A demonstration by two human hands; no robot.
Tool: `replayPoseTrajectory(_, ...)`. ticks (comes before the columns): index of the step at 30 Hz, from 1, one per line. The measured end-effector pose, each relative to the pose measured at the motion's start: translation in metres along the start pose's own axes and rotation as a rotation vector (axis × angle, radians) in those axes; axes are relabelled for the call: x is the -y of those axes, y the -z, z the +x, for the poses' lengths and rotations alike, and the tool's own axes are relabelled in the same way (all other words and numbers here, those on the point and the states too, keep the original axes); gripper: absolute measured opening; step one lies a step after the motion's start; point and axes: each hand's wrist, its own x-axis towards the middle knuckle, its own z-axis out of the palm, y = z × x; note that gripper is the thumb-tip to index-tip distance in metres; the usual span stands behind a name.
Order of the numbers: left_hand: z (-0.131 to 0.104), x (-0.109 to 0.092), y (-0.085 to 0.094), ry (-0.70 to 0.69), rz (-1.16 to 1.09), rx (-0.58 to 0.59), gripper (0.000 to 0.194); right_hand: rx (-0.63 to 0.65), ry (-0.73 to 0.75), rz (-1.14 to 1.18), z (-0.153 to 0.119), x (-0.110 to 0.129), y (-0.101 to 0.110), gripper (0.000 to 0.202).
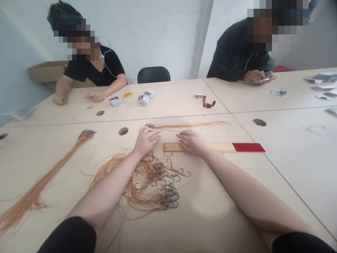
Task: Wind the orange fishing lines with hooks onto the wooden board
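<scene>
My left hand (147,141) pinches a small dark fishing hook (159,133) at its fingertips; much of the hook is hidden. To the right, my right hand (191,142) rests over a flat wooden strip with a red end (249,147), fingers stretched out and a little apart. A thin line runs between the hands, and I cannot make out whether the right fingers touch it. Just beyond lies a straight bundle of orange lines (189,125) with hooks at its left end. Below my left wrist spreads a tangled pile of hooks (168,196) with orange lines.
Another long bundle of hooked lines (60,165) lies at the left. Across the table are small packets (144,99), red-handled pliers (209,102) by a cable hole, and two people seated at work. More cable holes (123,131) pierce the tabletop. An unoccupied black chair (154,74) stands behind.
</scene>
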Motion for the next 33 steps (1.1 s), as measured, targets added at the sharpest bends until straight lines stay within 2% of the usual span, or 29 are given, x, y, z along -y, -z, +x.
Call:
replayPoseTrajectory(5, 0.001, 0.014, -0.001, 0.104, 0.065, -0.029, 0.021, -0.085, -0.121, -0.031, -0.004, -0.022, 0.018, 0.027)
replayPoseTrajectory(10, 0.003, 0.022, -0.002, 0.120, 0.081, 0.018, 0.021, -0.001, -0.322, -0.116, -0.009, -0.035, 0.042, 0.028)
replayPoseTrajectory(19, 0.001, 0.030, -0.004, 0.188, 0.119, -0.008, 0.023, 0.084, -0.506, -0.059, -0.019, -0.064, 0.072, 0.026)
replayPoseTrajectory(24, 0.003, 0.024, -0.001, 0.250, 0.173, 0.044, 0.024, 0.026, -0.558, -0.012, -0.024, -0.073, 0.086, 0.031)
replayPoseTrajectory(28, 0.003, 0.026, -0.001, 0.329, 0.203, 0.047, 0.023, -0.003, -0.662, -0.033, -0.027, -0.077, 0.101, 0.034)
replayPoseTrajectory(31, 0.005, 0.031, -0.003, 0.404, 0.243, 0.053, 0.024, -0.011, -0.775, -0.097, -0.033, -0.085, 0.102, 0.040)
replayPoseTrajectory(33, 0.006, 0.032, -0.004, 0.460, 0.263, 0.062, 0.025, 0.041, -0.795, -0.125, -0.039, -0.095, 0.096, 0.046)
